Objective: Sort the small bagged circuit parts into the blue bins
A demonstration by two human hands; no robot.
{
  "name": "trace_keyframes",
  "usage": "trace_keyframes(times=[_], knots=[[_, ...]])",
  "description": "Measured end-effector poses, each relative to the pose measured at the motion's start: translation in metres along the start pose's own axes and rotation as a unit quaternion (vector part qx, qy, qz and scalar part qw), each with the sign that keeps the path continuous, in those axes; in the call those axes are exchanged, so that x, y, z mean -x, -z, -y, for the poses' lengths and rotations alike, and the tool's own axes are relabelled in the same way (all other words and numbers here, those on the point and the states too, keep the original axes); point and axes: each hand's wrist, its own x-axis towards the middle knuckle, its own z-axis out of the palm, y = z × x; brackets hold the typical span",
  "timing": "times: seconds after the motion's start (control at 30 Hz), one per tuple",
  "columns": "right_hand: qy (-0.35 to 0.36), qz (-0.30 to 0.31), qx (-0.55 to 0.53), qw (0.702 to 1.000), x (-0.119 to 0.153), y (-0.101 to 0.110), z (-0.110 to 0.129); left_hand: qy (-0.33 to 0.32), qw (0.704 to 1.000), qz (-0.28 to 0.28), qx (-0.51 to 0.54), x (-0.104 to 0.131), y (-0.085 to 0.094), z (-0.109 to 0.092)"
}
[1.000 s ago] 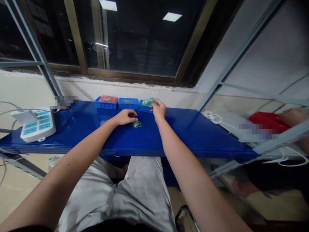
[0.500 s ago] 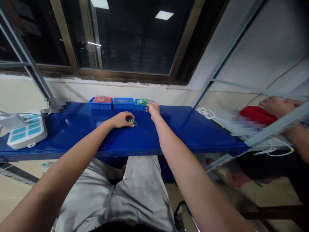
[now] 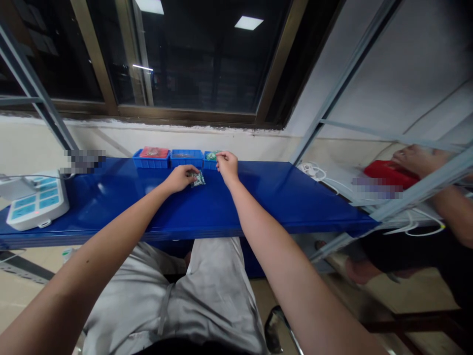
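Note:
My left hand (image 3: pixel 179 179) is closed on a small green circuit board (image 3: pixel 199 179), its fingers over the left edge. The board's face is speckled with silvery parts, and it is held at the blue table's surface. Farther back, my right hand (image 3: pixel 227 166) hovers at the right-hand blue bin (image 3: pixel 209 165), partly covering it. Its thumb and fingers are pinched together; what they grip, if anything, is too small to make out. Green pieces (image 3: pixel 211 156) show inside that bin.
Left of that bin stand a middle blue bin (image 3: pixel 186 159) and another blue bin (image 3: pixel 151 162) topped with red material. A white power strip (image 3: pixel 39 202) lies at the table's left end. Metal posts flank the table (image 3: pixel 281 197). At right, another person's hand (image 3: pixel 417 160) is beside a red object.
My left hand has raised and tilted the circuit board, so more of its face shows. My right hand has drawn slightly left and its fingers have come together at the bin. The view has shifted slightly.

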Motion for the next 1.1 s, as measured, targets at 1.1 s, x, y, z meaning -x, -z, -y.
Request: trace_keyframes(times=[1.1], knots=[[-0.184,0.15,-0.039,0.971,0.029,-0.028,0.018,0.074,0.989,-0.116,0.061,-0.002,-0.001,-0.001]])
